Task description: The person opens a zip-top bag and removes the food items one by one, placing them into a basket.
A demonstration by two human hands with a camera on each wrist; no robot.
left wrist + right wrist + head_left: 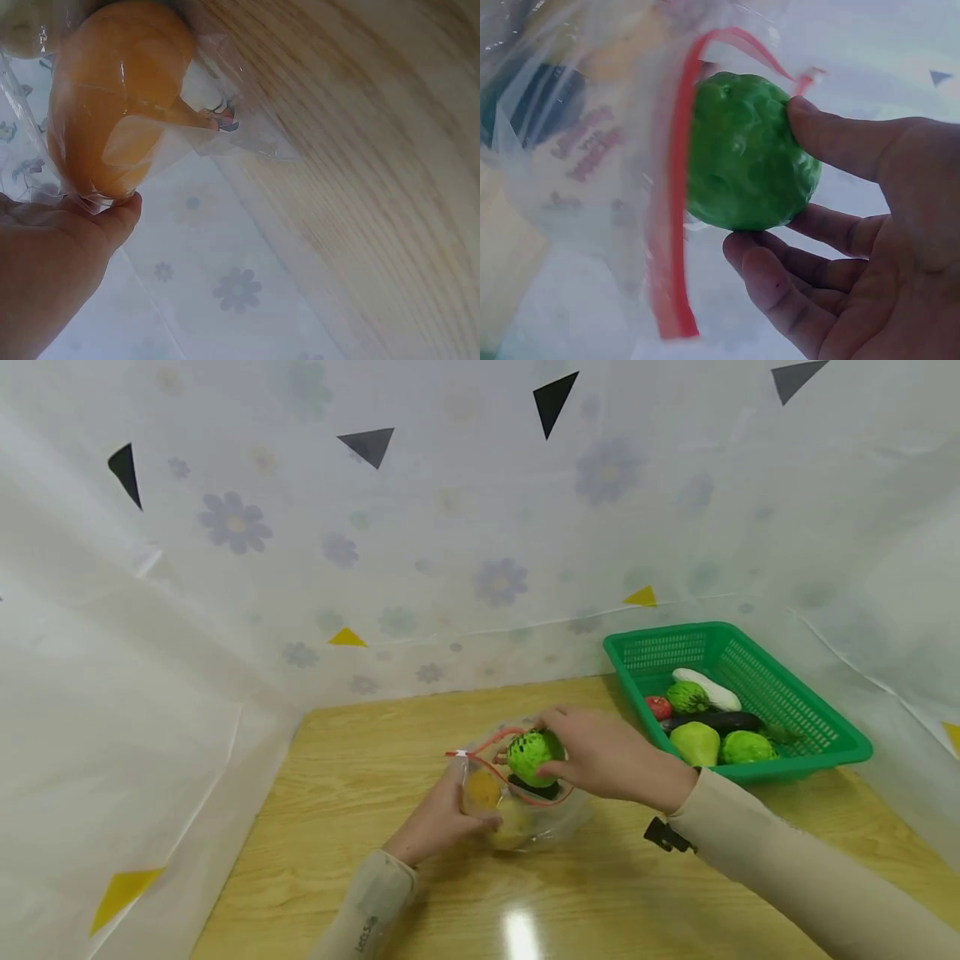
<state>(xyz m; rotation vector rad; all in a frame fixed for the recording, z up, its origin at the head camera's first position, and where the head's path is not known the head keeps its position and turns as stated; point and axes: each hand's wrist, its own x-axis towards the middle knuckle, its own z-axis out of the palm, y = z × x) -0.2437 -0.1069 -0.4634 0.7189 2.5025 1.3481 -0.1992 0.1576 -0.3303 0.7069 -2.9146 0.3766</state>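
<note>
A clear plastic bag (551,831) with a red-edged mouth stands on the table, its mouth spread. Through its wall show an orange-yellow item (483,788), a paler yellow one and a dark one. The left hand (442,814) grips the bag's left side; in the left wrist view its fingertips (124,217) touch the bag beside an orange item (124,82). Between thumb and fingers the right hand (607,756) holds a bumpy green ball-like item (534,755) at the mouth. The right wrist view shows that green item (750,154) against the red edge (676,195), the right hand (855,225) around its side.
A green plastic basket (806,697) at the table's right back holds a white long item (708,689), a dark eggplant-like one (720,722), a red one (659,707) and several green ones. Patterned white sheeting (450,543) hangs behind the wooden table (337,777) and at both sides.
</note>
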